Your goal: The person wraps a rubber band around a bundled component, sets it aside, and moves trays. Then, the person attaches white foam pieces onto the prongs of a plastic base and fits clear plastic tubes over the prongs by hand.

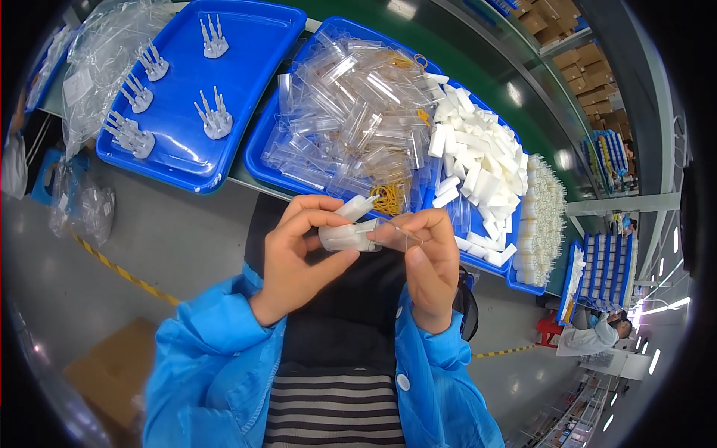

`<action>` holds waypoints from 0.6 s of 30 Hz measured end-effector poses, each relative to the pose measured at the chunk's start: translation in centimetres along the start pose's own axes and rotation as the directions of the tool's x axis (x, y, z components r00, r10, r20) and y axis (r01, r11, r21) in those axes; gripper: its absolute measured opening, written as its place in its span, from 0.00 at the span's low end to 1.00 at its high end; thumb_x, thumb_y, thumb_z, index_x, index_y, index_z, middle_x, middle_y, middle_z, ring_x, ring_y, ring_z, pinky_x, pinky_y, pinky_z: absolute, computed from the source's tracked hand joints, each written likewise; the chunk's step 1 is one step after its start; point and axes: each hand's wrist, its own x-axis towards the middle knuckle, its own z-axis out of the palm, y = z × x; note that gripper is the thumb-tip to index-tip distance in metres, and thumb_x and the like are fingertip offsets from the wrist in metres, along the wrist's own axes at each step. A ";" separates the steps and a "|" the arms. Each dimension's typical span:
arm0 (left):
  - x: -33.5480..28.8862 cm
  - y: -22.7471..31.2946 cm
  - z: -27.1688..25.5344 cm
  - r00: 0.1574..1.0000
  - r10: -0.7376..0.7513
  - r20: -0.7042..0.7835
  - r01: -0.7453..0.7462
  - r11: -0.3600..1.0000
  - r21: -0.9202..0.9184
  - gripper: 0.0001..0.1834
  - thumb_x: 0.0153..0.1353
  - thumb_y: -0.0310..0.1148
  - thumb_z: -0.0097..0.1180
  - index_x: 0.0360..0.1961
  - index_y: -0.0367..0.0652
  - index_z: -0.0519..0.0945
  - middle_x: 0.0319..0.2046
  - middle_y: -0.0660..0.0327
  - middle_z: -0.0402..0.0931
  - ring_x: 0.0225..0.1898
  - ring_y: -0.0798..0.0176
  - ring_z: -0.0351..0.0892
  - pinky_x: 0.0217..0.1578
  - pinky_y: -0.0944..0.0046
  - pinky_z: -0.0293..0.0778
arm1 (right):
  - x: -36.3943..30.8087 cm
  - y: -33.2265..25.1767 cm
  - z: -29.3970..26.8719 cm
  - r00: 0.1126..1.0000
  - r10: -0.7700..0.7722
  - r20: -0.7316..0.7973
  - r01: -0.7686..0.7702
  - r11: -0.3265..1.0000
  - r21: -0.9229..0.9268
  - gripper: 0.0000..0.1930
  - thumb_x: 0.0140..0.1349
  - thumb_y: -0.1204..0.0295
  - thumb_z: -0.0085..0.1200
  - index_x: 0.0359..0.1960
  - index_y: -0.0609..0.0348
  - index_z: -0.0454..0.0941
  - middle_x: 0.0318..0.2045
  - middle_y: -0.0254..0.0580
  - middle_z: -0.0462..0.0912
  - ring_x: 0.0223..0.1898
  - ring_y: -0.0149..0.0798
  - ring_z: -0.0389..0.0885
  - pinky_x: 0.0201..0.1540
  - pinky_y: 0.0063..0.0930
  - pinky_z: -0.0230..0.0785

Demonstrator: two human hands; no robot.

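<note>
In front of my lap, my left hand (pixel 295 257) is closed around a whitish, translucent bottle-like piece (pixel 342 238). A slimmer white piece with a narrow tip (pixel 358 207) sticks out above it between the same fingers. My right hand (pixel 432 269) meets it from the right, thumb and fingers pinching a thin clear plastic piece (pixel 401 233) against the end of the bottle-like piece. The clear piece's exact shape is hard to make out, and my right fingers partly cover where the parts meet.
A blue tray (pixel 179 86) at left bears several white clusters with upright tips (pixel 216 119). Beside it, a tray holds clear plastic sleeves (pixel 358 97) and yellow rubber bands (pixel 387 200). White blocks (pixel 478 160) and many white nozzle-tipped pieces (pixel 541 224) lie farther right. A person (pixel 594 336) sits beyond.
</note>
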 end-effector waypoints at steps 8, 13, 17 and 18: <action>-0.2 -0.5 -0.1 0.998 -0.062 -0.002 0.062 0.990 -0.125 0.17 0.51 0.16 0.66 0.43 0.34 0.78 0.53 0.54 0.68 0.54 0.59 0.75 0.53 0.61 0.79 | -0.1 0.3 0.8 0.999 -0.015 -0.052 0.009 0.993 -0.115 0.14 0.66 0.73 0.51 0.49 0.62 0.64 0.47 0.48 0.75 0.50 0.35 0.71 0.57 0.30 0.61; -0.1 -0.5 0.0 1.000 0.019 -0.013 -0.019 0.999 0.038 0.16 0.51 0.15 0.66 0.42 0.34 0.78 0.53 0.55 0.68 0.54 0.60 0.75 0.53 0.61 0.78 | 0.3 0.4 0.3 0.991 -0.111 0.074 0.127 0.956 -0.264 0.14 0.65 0.73 0.52 0.48 0.61 0.64 0.48 0.49 0.75 0.51 0.38 0.72 0.59 0.33 0.61; 0.0 -0.8 -0.3 0.997 -0.062 0.035 0.068 0.982 -0.175 0.16 0.52 0.15 0.65 0.43 0.35 0.79 0.53 0.55 0.68 0.55 0.59 0.74 0.55 0.61 0.77 | 0.2 0.2 0.1 0.989 -0.103 0.110 0.134 0.931 -0.338 0.16 0.65 0.64 0.51 0.46 0.58 0.62 0.43 0.52 0.79 0.59 0.46 0.71 0.64 0.43 0.57; -0.1 -0.9 -0.3 0.994 -0.099 0.040 0.106 0.969 -0.225 0.16 0.52 0.15 0.65 0.43 0.35 0.79 0.53 0.55 0.68 0.55 0.59 0.74 0.55 0.61 0.76 | 0.1 0.3 0.1 0.989 -0.100 0.113 0.133 0.933 -0.334 0.16 0.65 0.64 0.51 0.46 0.58 0.62 0.43 0.52 0.79 0.59 0.46 0.71 0.64 0.43 0.57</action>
